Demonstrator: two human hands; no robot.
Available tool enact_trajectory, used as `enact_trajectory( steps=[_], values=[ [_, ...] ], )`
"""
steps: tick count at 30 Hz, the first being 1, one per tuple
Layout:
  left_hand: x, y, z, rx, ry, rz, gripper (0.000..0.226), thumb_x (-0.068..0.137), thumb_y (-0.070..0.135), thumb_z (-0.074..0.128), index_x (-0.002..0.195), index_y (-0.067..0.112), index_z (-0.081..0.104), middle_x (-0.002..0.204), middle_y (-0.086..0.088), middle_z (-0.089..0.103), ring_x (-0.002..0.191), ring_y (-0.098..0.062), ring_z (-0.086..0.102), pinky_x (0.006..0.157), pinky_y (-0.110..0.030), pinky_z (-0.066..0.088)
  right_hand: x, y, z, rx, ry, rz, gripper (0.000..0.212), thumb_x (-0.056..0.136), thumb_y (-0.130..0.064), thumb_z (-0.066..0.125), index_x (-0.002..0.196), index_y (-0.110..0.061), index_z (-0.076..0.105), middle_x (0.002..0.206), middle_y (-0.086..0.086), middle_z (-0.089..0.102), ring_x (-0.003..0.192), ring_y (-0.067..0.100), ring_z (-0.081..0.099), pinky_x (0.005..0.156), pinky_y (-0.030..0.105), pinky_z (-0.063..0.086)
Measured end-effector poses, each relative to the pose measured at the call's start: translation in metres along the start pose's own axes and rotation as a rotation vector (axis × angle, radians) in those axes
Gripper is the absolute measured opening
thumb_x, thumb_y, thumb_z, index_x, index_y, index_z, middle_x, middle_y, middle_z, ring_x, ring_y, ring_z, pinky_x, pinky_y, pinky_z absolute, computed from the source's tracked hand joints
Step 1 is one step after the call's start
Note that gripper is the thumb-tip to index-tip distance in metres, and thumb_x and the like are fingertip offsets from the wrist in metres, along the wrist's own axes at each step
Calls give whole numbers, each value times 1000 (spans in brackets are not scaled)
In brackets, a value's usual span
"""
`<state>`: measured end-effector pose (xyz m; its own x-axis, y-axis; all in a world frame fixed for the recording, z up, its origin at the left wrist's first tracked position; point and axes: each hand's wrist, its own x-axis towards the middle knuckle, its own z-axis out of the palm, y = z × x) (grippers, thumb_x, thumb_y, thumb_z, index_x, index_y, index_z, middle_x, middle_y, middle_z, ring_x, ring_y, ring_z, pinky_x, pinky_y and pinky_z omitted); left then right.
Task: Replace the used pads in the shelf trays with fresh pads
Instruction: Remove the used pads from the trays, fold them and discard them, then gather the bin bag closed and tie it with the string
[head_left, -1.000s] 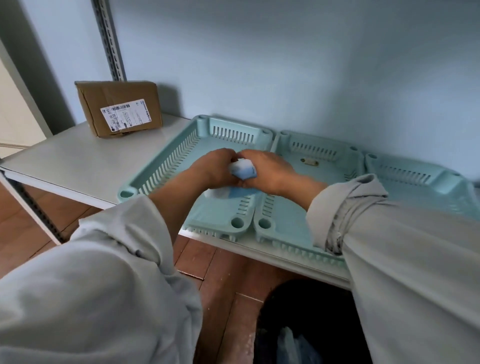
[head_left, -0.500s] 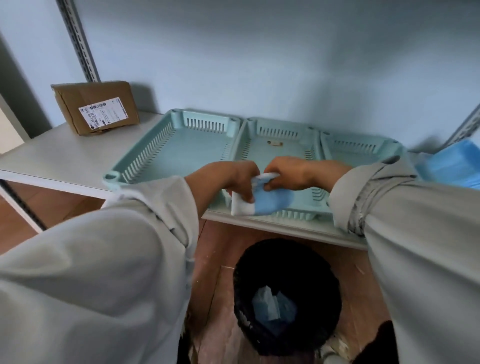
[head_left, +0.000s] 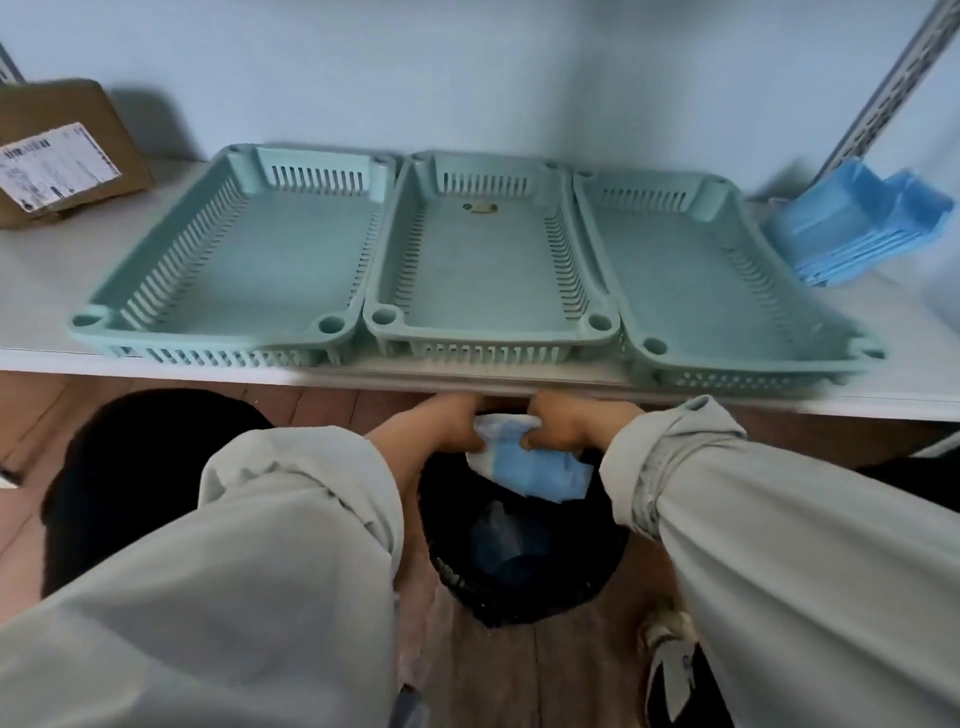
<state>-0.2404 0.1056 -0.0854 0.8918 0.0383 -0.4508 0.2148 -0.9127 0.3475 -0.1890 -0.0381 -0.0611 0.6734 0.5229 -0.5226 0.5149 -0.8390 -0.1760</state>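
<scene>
Blue-white used pad (head_left: 530, 462) bunched between your left hand (head_left: 449, 423) and right hand (head_left: 569, 423), both clamped on it, directly above black bin (head_left: 519, 566); three bare trays (head_left: 483, 265) on shelf (head_left: 31, 291) beyond, fresh pads (head_left: 857, 218) far right.

Our left hand (head_left: 447, 423) and right hand (head_left: 563, 423) sit just below the front edge of the shelf (head_left: 883, 395), which bars any straight rise in front of our knuckles. Directly beneath our hands the black bin (head_left: 519, 597) gapes open, with room downward past the crumpled pad (head_left: 530, 465) we grip. Above and beyond our hands, three trays (head_left: 249, 260) (head_left: 488, 265) (head_left: 701, 270) stand side by side, rims touching, their floors open from above. Far right of our right hand lies a blue pad stack (head_left: 857, 228) against a slanted upright (head_left: 893, 78); far left of our left hand, a cardboard box (head_left: 62, 150).
</scene>
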Motion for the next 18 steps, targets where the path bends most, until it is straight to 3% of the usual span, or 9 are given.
enact_trajectory(
  steps=[4, 8, 13, 16, 18],
  values=[
    [23, -10, 22, 15, 37, -57, 50, 87, 27, 62, 135, 18, 50, 141, -9, 49, 128, -27, 49, 105, -35, 42, 22, 18, 63, 196, -80, 206, 15, 88, -17, 51, 99, -7, 55, 93, 12, 58, 90, 31, 64, 70, 37, 53],
    [42, -7, 39, 22, 34, -38, 50, 89, 27, 58, 138, 24, 46, 143, -13, 40, 133, -32, 39, 111, -40, 36, 38, 18, 101, 460, -123, 343, 14, 90, -14, 52, 103, -8, 51, 99, 14, 53, 108, 34, 61, 86, 40, 53],
    [55, 5, 52, 31, 76, 22, 48, 92, 25, 52, 139, 24, 42, 140, -15, 39, 129, -35, 40, 106, -41, 38, 47, 15, 103, 697, -62, 473, 33, 92, -16, 52, 118, 5, 54, 113, 20, 60, 112, 35, 59, 89, 36, 51],
    [56, 7, 57, 50, 112, -3, 55, 93, 26, 49, 144, 19, 31, 142, -17, 38, 130, -36, 40, 103, -43, 37, 40, 14, 100, 616, -177, 459, 38, 96, -28, 46, 121, 0, 54, 121, 14, 59, 112, 34, 59, 89, 38, 50],
    [61, 7, 58, 66, 128, -46, 57, 93, 27, 50, 144, 14, 29, 142, -18, 40, 130, -37, 40, 105, -44, 36, 34, 19, 92, 551, -156, 447, 36, 96, -30, 46, 117, -3, 56, 120, 15, 61, 104, 33, 62, 88, 40, 53]
  ],
)
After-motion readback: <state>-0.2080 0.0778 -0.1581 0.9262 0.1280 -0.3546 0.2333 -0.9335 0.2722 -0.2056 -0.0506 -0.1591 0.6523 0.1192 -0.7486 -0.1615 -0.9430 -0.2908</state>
